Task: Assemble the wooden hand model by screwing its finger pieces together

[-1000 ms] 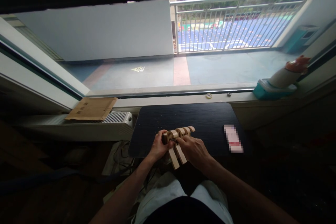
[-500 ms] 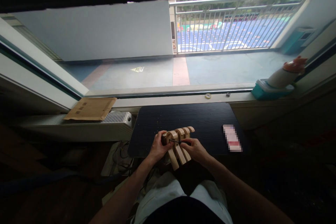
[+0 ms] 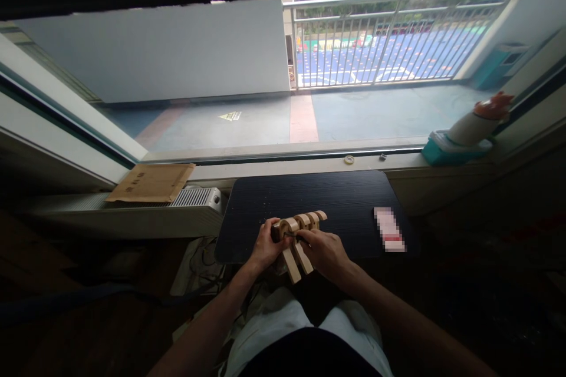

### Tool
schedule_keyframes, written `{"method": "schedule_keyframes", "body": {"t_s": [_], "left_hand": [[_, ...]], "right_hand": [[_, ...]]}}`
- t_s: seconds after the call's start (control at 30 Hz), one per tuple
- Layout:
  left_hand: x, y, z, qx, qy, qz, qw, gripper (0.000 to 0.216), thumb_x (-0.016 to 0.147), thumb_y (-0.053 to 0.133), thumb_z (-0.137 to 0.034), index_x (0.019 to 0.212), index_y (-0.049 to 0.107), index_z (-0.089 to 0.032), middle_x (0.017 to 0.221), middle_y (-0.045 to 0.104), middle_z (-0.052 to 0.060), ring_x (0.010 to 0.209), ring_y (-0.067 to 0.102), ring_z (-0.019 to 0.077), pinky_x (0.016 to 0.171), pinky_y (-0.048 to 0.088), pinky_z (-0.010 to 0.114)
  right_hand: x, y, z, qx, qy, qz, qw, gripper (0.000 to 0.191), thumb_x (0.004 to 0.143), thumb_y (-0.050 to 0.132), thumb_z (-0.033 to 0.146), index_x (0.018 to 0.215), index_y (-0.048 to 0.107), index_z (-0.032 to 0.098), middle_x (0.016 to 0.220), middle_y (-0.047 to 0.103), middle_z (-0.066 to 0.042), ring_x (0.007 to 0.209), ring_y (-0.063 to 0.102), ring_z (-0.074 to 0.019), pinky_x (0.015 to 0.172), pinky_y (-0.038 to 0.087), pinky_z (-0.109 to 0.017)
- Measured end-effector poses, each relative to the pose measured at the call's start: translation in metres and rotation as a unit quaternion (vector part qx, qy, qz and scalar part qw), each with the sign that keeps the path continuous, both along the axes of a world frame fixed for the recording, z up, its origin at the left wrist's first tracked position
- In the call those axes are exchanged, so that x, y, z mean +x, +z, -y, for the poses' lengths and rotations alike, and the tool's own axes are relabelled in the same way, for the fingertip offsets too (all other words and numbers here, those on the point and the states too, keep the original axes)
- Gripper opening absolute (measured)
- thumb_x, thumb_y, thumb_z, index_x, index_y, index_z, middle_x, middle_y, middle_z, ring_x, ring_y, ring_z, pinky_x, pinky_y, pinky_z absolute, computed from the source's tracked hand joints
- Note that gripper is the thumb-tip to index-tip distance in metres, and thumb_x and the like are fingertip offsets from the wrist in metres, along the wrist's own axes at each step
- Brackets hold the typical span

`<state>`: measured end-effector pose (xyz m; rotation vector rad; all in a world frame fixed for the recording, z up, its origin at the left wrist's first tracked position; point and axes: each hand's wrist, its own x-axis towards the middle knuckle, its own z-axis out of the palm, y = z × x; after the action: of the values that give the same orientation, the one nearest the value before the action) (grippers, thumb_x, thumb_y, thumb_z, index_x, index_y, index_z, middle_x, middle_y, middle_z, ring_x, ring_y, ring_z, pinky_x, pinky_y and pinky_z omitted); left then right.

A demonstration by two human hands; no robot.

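Note:
A light wooden assembly [image 3: 300, 230] of several curved, slatted pieces lies at the near edge of a small black table [image 3: 309, 197]. My left hand [image 3: 265, 245] is wrapped round its left end. My right hand [image 3: 325, 252] is closed on a thin dark tool, perhaps a screwdriver, whose tip meets the wood beside my left thumb. Two wooden slats stick out toward me between the hands.
A small red and white card [image 3: 389, 228] lies on the table's right side. A cardboard piece [image 3: 150, 182] rests on a white heater [image 3: 194, 197] to the left. On the window sill stand a teal and white object [image 3: 464, 135] and small bits [image 3: 349, 159].
My right hand drew back a little, showing the thin dark tool, then closed in on the wooden assembly again. The left hand kept its hold.

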<state>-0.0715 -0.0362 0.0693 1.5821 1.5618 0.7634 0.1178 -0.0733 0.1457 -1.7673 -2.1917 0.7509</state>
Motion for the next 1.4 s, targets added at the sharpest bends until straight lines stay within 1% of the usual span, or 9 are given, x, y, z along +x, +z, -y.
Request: {"method": "schedule_keyframes", "body": {"t_s": [0.17, 0.3, 0.43, 0.6, 0.77, 0.97, 1.1, 1.27, 1.4], "left_hand": [[0.0, 0.001, 0.001, -0.005, -0.004, -0.009, 1.0, 0.055, 0.063, 0.074, -0.036, 0.111, 0.052, -0.023, 0.108, 0.055, 0.005, 0.101, 0.055, 0.0223, 0.089, 0.045, 0.039], [-0.001, 0.0, -0.001, -0.003, -0.005, -0.003, 1.0, 0.054, 0.062, 0.074, -0.037, 0.111, 0.053, -0.024, 0.107, 0.054, 0.004, 0.101, 0.055, 0.0221, 0.089, 0.045, 0.038], [-0.001, -0.002, -0.004, -0.001, -0.013, -0.007, 1.0, 0.053, 0.063, 0.073, -0.039, 0.11, 0.054, -0.023, 0.106, 0.055, 0.005, 0.1, 0.055, 0.0222, 0.089, 0.045, 0.039], [0.0, -0.002, -0.005, 0.01, -0.009, 0.005, 1.0, 0.049, 0.063, 0.072, -0.037, 0.106, 0.055, -0.021, 0.103, 0.056, 0.004, 0.099, 0.056, 0.0226, 0.089, 0.046, 0.04], [-0.002, -0.006, -0.005, 0.008, -0.016, 0.009, 1.0, 0.051, 0.064, 0.072, -0.041, 0.108, 0.054, -0.022, 0.104, 0.056, 0.005, 0.098, 0.056, 0.0223, 0.089, 0.047, 0.04], [-0.006, -0.012, -0.006, 0.008, -0.021, 0.002, 1.0, 0.055, 0.065, 0.071, -0.042, 0.112, 0.052, -0.021, 0.106, 0.056, 0.005, 0.099, 0.057, 0.0221, 0.089, 0.046, 0.04], [-0.006, -0.01, -0.007, -0.002, -0.009, 0.02, 1.0, 0.054, 0.062, 0.074, -0.04, 0.109, 0.055, -0.022, 0.103, 0.057, 0.004, 0.098, 0.057, 0.0221, 0.088, 0.047, 0.039], [-0.003, -0.004, -0.008, -0.004, 0.0, 0.008, 1.0, 0.051, 0.061, 0.073, -0.036, 0.107, 0.054, -0.022, 0.104, 0.057, 0.004, 0.1, 0.056, 0.0221, 0.089, 0.045, 0.038], [-0.002, -0.004, -0.009, 0.002, 0.001, 0.009, 1.0, 0.05, 0.062, 0.073, -0.035, 0.106, 0.054, -0.022, 0.106, 0.057, 0.005, 0.101, 0.056, 0.0218, 0.09, 0.045, 0.038]], "right_hand": [[0.008, -0.021, -0.003, -0.108, -0.112, -0.171, 0.973, 0.032, 0.086, 0.051, 0.033, 0.11, 0.069, 0.022, 0.101, 0.073, -0.004, 0.093, 0.066, -0.0191, 0.081, 0.048, -0.027], [0.008, -0.021, 0.0, -0.105, -0.121, -0.15, 0.976, 0.032, 0.087, 0.051, 0.035, 0.112, 0.067, 0.023, 0.102, 0.072, -0.005, 0.094, 0.066, -0.0198, 0.081, 0.048, -0.029], [0.004, -0.004, 0.004, -0.016, -0.023, -0.007, 1.0, 0.029, 0.089, 0.05, 0.028, 0.115, 0.062, 0.026, 0.103, 0.07, -0.004, 0.091, 0.065, -0.0186, 0.078, 0.047, -0.028], [-0.001, 0.005, 0.004, 0.032, 0.096, 0.088, 0.991, 0.03, 0.091, 0.039, 0.012, 0.11, 0.061, 0.02, 0.094, 0.068, -0.008, 0.08, 0.064, -0.0157, 0.07, 0.046, -0.025], [0.0, -0.005, 0.005, -0.023, -0.009, -0.008, 1.0, 0.029, 0.092, 0.043, 0.027, 0.113, 0.064, 0.026, 0.098, 0.071, -0.004, 0.088, 0.065, -0.0178, 0.078, 0.047, -0.028], [0.002, -0.024, 0.001, -0.131, -0.108, -0.169, 0.971, 0.035, 0.087, 0.05, 0.033, 0.117, 0.065, 0.023, 0.106, 0.071, -0.003, 0.094, 0.066, -0.0165, 0.08, 0.047, -0.024], [0.001, -0.015, 0.001, -0.085, -0.066, -0.082, 0.991, 0.034, 0.089, 0.049, 0.033, 0.119, 0.062, 0.024, 0.102, 0.071, -0.004, 0.093, 0.065, -0.0186, 0.079, 0.048, -0.028], [-0.001, 0.002, 0.002, 0.027, 0.08, 0.087, 0.993, 0.035, 0.093, 0.04, 0.017, 0.124, 0.054, 0.024, 0.094, 0.068, -0.007, 0.079, 0.065, -0.0174, 0.069, 0.047, -0.027], [-0.001, -0.002, 0.002, 0.035, 0.092, 0.09, 0.991, 0.034, 0.094, 0.037, 0.016, 0.121, 0.057, 0.023, 0.09, 0.068, -0.006, 0.075, 0.064, -0.016, 0.067, 0.047, -0.026]]}}
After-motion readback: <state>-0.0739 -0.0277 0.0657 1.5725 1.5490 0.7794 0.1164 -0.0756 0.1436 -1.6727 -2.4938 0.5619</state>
